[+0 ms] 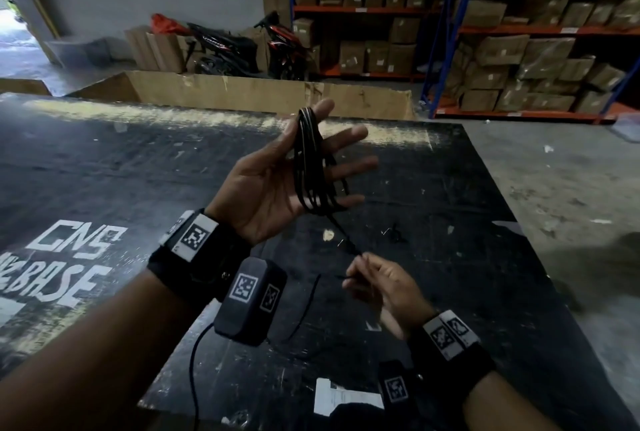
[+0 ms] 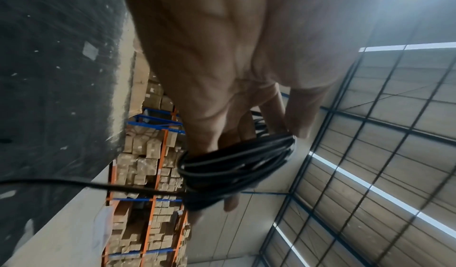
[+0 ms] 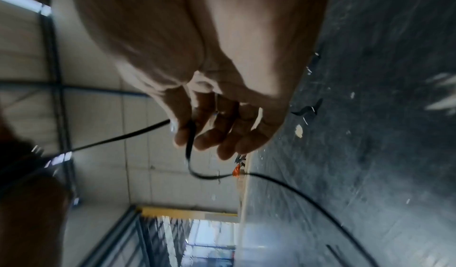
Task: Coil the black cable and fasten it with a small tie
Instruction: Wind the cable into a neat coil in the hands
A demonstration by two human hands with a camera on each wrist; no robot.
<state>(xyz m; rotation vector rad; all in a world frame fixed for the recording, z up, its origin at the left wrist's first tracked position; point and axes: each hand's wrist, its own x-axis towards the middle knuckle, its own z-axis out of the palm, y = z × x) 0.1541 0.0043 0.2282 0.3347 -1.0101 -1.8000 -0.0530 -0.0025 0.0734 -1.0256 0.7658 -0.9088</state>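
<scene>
Warehouse shelving behind, scuffed black table (image 1: 104, 160) below. Black cable (image 1: 313, 160) looped lengthwise round spread fingers of left hand (image 1: 277, 181), raised above table's middle. Free tail running down toward near edge, pinched by right hand (image 1: 381, 287), the nearer for the next wrap; small tie (image 1: 393, 233) probably lying just beyond.

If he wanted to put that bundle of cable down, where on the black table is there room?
The widest bare stretch of the black table lies beyond the white lettering, left of the left hand. More room lies far right, past the small tie. Near the right hand it is crowded: loose black cable and a paper label.
</scene>
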